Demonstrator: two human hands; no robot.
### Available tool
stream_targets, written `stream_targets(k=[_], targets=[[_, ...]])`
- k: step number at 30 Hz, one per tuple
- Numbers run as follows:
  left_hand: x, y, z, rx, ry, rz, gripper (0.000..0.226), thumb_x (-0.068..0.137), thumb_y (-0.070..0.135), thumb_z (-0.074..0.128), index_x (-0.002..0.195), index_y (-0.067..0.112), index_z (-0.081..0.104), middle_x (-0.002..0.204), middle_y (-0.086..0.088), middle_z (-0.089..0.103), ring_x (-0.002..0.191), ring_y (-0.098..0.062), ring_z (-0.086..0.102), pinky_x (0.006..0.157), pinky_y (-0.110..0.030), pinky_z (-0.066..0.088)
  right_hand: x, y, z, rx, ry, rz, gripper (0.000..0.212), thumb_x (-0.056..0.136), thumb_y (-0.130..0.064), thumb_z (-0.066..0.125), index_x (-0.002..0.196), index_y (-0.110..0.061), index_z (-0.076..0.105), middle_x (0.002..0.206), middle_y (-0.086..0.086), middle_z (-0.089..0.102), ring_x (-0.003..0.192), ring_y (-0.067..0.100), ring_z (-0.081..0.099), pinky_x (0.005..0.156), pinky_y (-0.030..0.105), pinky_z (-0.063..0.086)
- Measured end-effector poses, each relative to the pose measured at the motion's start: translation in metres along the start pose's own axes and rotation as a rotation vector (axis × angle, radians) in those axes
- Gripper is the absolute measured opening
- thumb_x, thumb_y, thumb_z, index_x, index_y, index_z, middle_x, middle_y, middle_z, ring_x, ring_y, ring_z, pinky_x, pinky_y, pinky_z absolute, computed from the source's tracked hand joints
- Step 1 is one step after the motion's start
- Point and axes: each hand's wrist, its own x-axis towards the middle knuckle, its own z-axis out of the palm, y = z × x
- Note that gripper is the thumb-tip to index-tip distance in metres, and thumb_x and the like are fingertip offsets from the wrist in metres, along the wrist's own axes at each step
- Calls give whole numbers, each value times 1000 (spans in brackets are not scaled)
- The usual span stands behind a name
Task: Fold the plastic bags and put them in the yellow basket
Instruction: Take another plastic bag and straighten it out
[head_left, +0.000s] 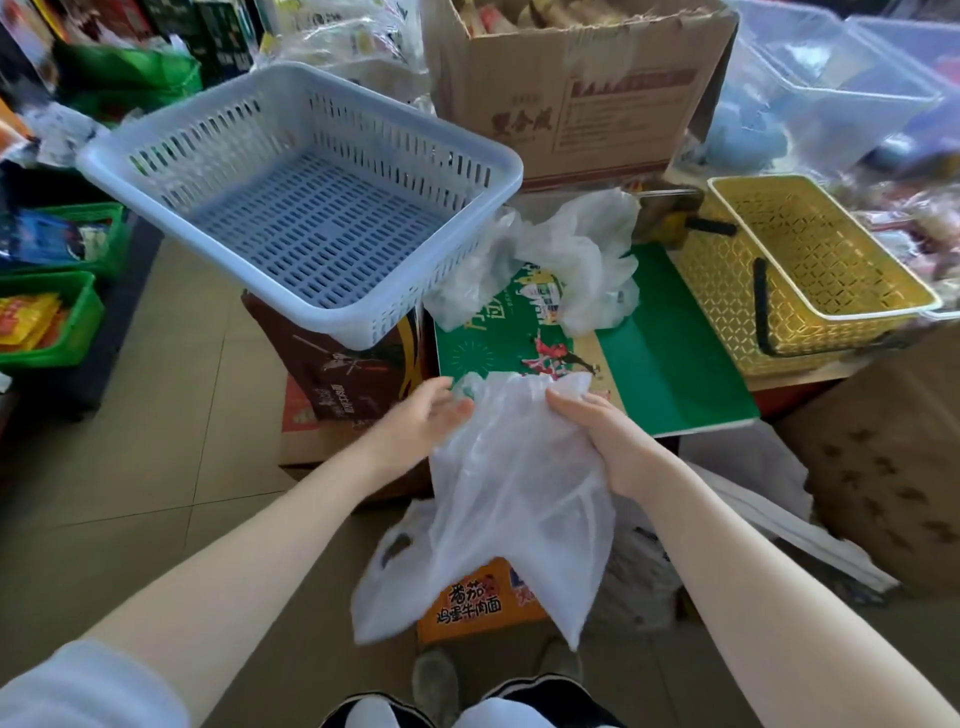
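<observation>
On the far left we see green plastic bins w/ colourful snack packets in them. Next over, a pale blue slotted plastic basket sits tilted atop a brown printed carton; nothing inside it.

Our left hand is flat and loose, palm up, fingers spread, touching the left edge of the thin translucent white plastic bag but not gripping it. The bag hangs in front of us, top edge level w/ the near edge of the green printed board, bottom drooping toward the floor over an orange noodle carton. Our right hand pinches the bag's upper right edge, thumb on top.

For the step in hand, prob. the first flatten before folding: we should lay the bag on the green board, smooth out air w/ the loose left palm, line up handles, then fold lengthwise. The film is slippery and limp, so creases need pressing or it'll spring back.

Behind, a crumpled pile of more clear plastic bags rests on the board, below an open brown cardboard box, contents unclear. Right: the yellow lattice plastic basket w/ black handles appears to hold no bags yet. Clear plastic tubs sit beyond it, contents blurred.
</observation>
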Motion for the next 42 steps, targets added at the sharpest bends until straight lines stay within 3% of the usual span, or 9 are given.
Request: stream_targets(k=[4, 9, 12, 16, 21, 28, 33, 37, 42], targets=[[-6, -4, 21, -110, -247, 74, 88, 71, 42, 74, 142, 32, 23, 130, 22, 40, 114, 12, 43, 97, -16, 36, -7, -5, 6, 66, -142, -94, 14, 85, -9, 52, 96, -6, 60, 74, 6, 71, 64, 19, 68, 59, 29, 57], [-5, -15, 22, -260, 20, 32, 18, 94, 24, 50, 102, 16, 64, 95, -2, 70, 82, -12, 67, 72, -28, 53, -1, -1, -9, -239, 39, -185, 10, 87, -1, 57, 92, -4, 64, 77, 8, 68, 64, 20, 65, 63, 31, 55], [1, -26, 11, -294, 232, -91, 26, 99, 23, 40, 95, 18, 65, 94, -5, 70, 88, -23, 66, 77, -33, 53, 5, 7, -19, -584, 291, -245, 7, 89, -13, 60, 86, -11, 67, 82, 3, 65, 72, 17, 59, 70, 30, 47], [13, -35, -1, -473, 423, -194, 29, 100, 22, 35, 89, 19, 62, 93, -7, 67, 92, -28, 64, 85, -41, 51, -2, 10, -23, -306, 25, 49, 37, 90, -46, 48, 114, -22, 59, 99, -8, 68, 91, 11, 63, 91, 36, 47], [18, -30, -1, -626, 528, -265, 31, 101, 22, 31, 86, 21, 58, 93, -7, 63, 84, -22, 62, 76, -34, 51, 3, 32, -15, -555, 8, 137, 71, 80, -25, 72, 136, -35, 29, 106, -14, 62, 95, 7, 60, 80, 32, 49], [13, -34, 1, -675, 520, -277, 28, 101, 25, 32, 87, 22, 57, 91, -7, 62, 83, -24, 62, 77, -39, 52, 18, 55, -3, -602, 318, 19, 15, 82, -1, 55, 85, -13, 62, 84, 11, 66, 73, 25, 60, 69, 40, 54], [7, -59, -9, -86, 560, -268, 27, 97, 29, 39, 87, 8, 54, 76, -4, 52, 70, -20, 47, 58, -29, 36, 19, 31, -18, -400, 506, -138, 24, 94, -8, 46, 77, -18, 62, 80, -2, 58, 75, 15, 49, 60, 25, 39], [2, -85, -8, 674, 371, -316, 31, 92, 28, 49, 118, 11, 50, 119, -15, 53, 102, -30, 52, 83, -39, 43, 15, 21, -18, -373, 433, -128, 18, 92, -18, 56, 77, -18, 64, 80, 8, 61, 74, 21, 51, 64, 31, 39], [2, -21, 23, 427, 102, 408, 65, 85, 55, 45, 136, 15, 39, 136, 6, 38, 128, -6, 30, 104, -17, 17, 3, 9, 9, -553, 125, -185, 4, 86, -24, 64, 83, -25, 63, 74, -3, 61, 71, 16, 53, 66, 32, 43]])
